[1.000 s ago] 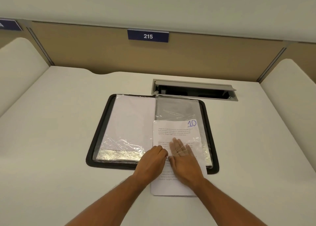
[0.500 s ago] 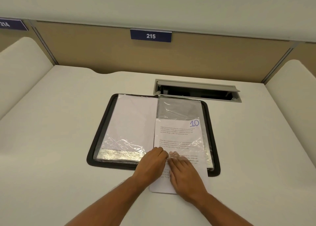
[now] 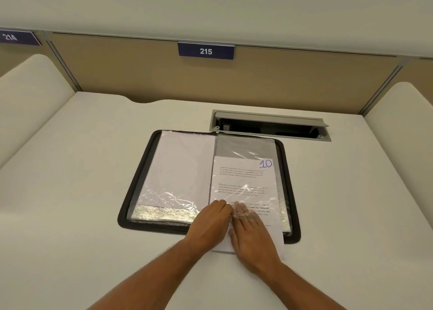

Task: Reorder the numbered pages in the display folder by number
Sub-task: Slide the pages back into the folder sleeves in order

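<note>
A black display folder (image 3: 137, 183) lies open on the white desk. Its left sleeve holds a blank white sheet (image 3: 182, 166). The page numbered 10 (image 3: 243, 176) sits partway inside the right clear sleeve (image 3: 246, 147), its lower end sticking out past the folder's near edge. My left hand (image 3: 208, 223) is at the sleeve's lower opening, fingers curled and pinching the plastic. My right hand (image 3: 251, 238) lies flat on the page, its straight fingertips tucked under the plastic film.
An open cable hatch (image 3: 269, 127) is set into the desk just behind the folder. Padded dividers stand at the left (image 3: 30, 84) and right (image 3: 403, 113). A panel with a sign reading 215 (image 3: 206, 51) closes the back.
The page numbered 10 has slid a little further up into the right sleeve. My right hand's fingertips have gone under the plastic film. My left hand stays at the sleeve's opening.
</note>
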The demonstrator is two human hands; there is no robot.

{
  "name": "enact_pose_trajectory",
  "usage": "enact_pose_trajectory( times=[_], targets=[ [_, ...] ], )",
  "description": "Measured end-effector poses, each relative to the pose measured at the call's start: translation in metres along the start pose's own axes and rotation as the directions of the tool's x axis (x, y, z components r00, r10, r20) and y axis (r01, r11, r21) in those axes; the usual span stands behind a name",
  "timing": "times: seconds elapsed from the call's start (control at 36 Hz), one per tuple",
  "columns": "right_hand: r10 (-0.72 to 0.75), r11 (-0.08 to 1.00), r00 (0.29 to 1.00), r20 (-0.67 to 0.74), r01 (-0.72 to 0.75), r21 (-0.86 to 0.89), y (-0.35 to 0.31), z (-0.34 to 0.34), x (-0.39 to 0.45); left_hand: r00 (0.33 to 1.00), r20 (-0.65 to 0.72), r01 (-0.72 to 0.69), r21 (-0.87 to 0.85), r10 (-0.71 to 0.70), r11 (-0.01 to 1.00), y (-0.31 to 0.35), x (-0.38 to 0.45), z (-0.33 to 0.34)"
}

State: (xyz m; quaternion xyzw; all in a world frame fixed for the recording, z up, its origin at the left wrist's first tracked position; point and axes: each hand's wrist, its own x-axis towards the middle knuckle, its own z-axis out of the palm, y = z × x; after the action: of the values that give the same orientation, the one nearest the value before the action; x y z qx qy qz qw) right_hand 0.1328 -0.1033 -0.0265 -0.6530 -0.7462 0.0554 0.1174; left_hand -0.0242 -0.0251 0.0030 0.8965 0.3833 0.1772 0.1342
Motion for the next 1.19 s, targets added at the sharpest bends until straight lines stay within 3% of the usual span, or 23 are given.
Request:
enact_pose_trajectory(
  times=[0.11, 0.61, 1.0, 1.19],
  targets=[
    [-0.049, 0.999, 0.995, -0.084, 0.049, -0.002, 0.0, -0.001, -0.017, 0.999, -0.005, -0.034, -0.015, 0.033, 0.999, 0.003, 0.002, 0.001],
    [0.06, 0.998, 0.994, 0.095, -0.061, 0.001, 0.007, 0.007, 0.022, 0.998, 0.012, -0.054, -0.017, 0.054, 0.998, 0.007, -0.002, -0.005],
    [-0.024, 0.999, 0.997, -0.068, 0.026, 0.033, 0.001, -0.002, -0.007, 0.999, 0.007, -0.032, -0.019, 0.032, 0.999, 0.007, -0.006, -0.005],
    [0.012, 1.0, 0.997, -0.074, -0.012, -0.004, 0.0, -0.001, 0.006, 0.999, 0.034, -0.019, 0.001, 0.018, 1.0, 0.005, -0.005, -0.004]
  ],
)
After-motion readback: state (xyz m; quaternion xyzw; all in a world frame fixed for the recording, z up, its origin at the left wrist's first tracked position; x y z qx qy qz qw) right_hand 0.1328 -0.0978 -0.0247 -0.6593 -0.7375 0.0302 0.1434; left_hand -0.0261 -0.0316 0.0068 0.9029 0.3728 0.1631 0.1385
